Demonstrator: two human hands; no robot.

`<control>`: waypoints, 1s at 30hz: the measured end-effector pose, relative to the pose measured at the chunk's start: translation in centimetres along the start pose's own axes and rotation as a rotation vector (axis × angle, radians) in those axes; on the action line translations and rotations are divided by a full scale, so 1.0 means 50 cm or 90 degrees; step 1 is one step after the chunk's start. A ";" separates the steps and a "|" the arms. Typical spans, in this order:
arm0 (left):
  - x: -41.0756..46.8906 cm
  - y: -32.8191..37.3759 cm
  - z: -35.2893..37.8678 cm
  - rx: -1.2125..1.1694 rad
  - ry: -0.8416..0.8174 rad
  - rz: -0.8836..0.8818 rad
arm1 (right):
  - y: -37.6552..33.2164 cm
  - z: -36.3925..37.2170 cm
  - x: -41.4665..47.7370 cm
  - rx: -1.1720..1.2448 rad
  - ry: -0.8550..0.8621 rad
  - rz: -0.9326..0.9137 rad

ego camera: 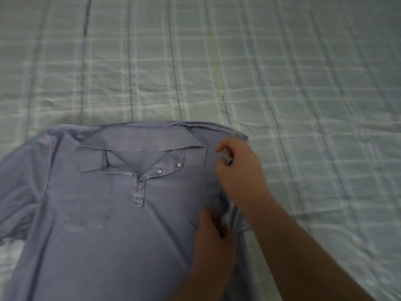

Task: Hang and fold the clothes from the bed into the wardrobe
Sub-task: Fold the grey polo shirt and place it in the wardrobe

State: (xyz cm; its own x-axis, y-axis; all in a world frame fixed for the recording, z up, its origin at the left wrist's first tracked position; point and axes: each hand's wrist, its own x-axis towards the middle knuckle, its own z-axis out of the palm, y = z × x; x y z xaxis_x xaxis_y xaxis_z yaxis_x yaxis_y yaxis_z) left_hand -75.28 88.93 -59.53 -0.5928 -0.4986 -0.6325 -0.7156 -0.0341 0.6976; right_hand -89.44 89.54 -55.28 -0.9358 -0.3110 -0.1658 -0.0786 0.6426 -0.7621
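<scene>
Your right hand (238, 170) curls its fingers at the near shoulder of the polo shirt (108, 213), apparently pinching the cloth. Your left hand (213, 233) rests on the bunched fabric just below; it is too blurred to tell whether it grips. The shirt lies face up on the checked bedsheet (303, 83). It looks light and limp, so take it by the shoulder and side seams.

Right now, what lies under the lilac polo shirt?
The checked bedsheet shows around the polo shirt, which lies spread on it; something white peeks out at its near left edge. Anything else beneath is covered by the cloth.
</scene>
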 end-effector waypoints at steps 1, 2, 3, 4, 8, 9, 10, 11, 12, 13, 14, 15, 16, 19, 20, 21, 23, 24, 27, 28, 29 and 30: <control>0.000 -0.001 -0.008 0.006 -0.009 -0.014 | -0.004 0.026 -0.009 -0.014 -0.034 -0.020; 0.001 -0.003 -0.017 0.016 -0.013 -0.027 | -0.004 0.051 -0.018 -0.022 -0.067 -0.035; 0.003 -0.007 -0.025 0.026 -0.014 -0.031 | -0.002 0.071 -0.026 -0.028 -0.102 -0.049; 0.004 -0.010 -0.034 0.031 -0.018 -0.033 | 0.004 0.087 -0.032 -0.032 -0.142 -0.060; -0.004 -0.013 -0.069 0.022 -0.019 -0.036 | 0.029 0.106 -0.056 -0.036 -0.190 -0.117; -0.005 -0.010 -0.076 0.027 -0.019 -0.028 | 0.034 0.100 -0.058 -0.048 -0.149 -0.134; -0.005 -0.011 -0.081 0.041 -0.019 -0.017 | 0.042 0.095 -0.056 -0.078 -0.101 -0.153; -0.007 -0.008 -0.088 0.078 -0.016 -0.002 | 0.050 0.088 -0.051 -0.121 -0.061 -0.168; -0.007 -0.009 -0.096 0.166 0.017 0.059 | 0.063 0.084 -0.043 -0.172 -0.035 -0.181; -0.006 -0.011 -0.106 0.286 0.074 0.160 | 0.077 0.080 -0.034 -0.226 -0.019 -0.194; -0.002 -0.019 -0.110 0.377 0.117 0.264 | 0.093 0.080 -0.025 -0.280 -0.010 -0.202; 0.003 -0.029 -0.112 0.443 0.120 0.345 | 0.107 0.082 -0.018 -0.333 -0.013 -0.201; 0.010 -0.040 -0.110 0.485 0.095 0.393 | 0.119 0.086 -0.015 -0.380 -0.028 -0.196; 0.030 -0.075 -0.106 0.566 -0.027 0.445 | 0.143 0.103 -0.014 -0.478 -0.090 -0.202; 0.039 -0.094 -0.107 0.589 -0.054 0.464 | 0.148 0.108 -0.015 -0.495 -0.096 -0.206; 0.048 -0.109 -0.111 0.609 -0.071 0.487 | 0.151 0.111 -0.016 -0.508 -0.094 -0.206; 0.063 -0.127 -0.124 0.631 -0.102 0.511 | 0.152 0.115 -0.017 -0.531 -0.089 -0.205; 0.068 -0.132 -0.129 0.639 -0.103 0.519 | 0.150 0.117 -0.018 -0.539 -0.091 -0.203; 0.059 -0.119 -0.138 0.622 -0.087 0.513 | 0.131 0.116 -0.023 -0.548 -0.097 -0.180; 0.051 -0.111 -0.144 0.605 -0.074 0.514 | 0.115 0.118 -0.027 -0.543 -0.086 -0.166; 0.043 -0.103 -0.157 0.586 -0.054 0.515 | 0.096 0.121 -0.034 -0.531 -0.063 -0.155; 0.037 -0.097 -0.178 0.565 -0.033 0.513 | 0.075 0.129 -0.042 -0.509 -0.033 -0.151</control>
State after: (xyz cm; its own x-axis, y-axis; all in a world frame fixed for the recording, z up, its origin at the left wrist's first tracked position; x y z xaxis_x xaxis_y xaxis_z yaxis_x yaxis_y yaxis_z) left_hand -69.62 80.45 -61.06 -0.9868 -0.0659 -0.1477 -0.1249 0.8907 0.4370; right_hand -85.56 88.10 -61.82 -0.8478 -0.5206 -0.1007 -0.5106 0.8527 -0.1102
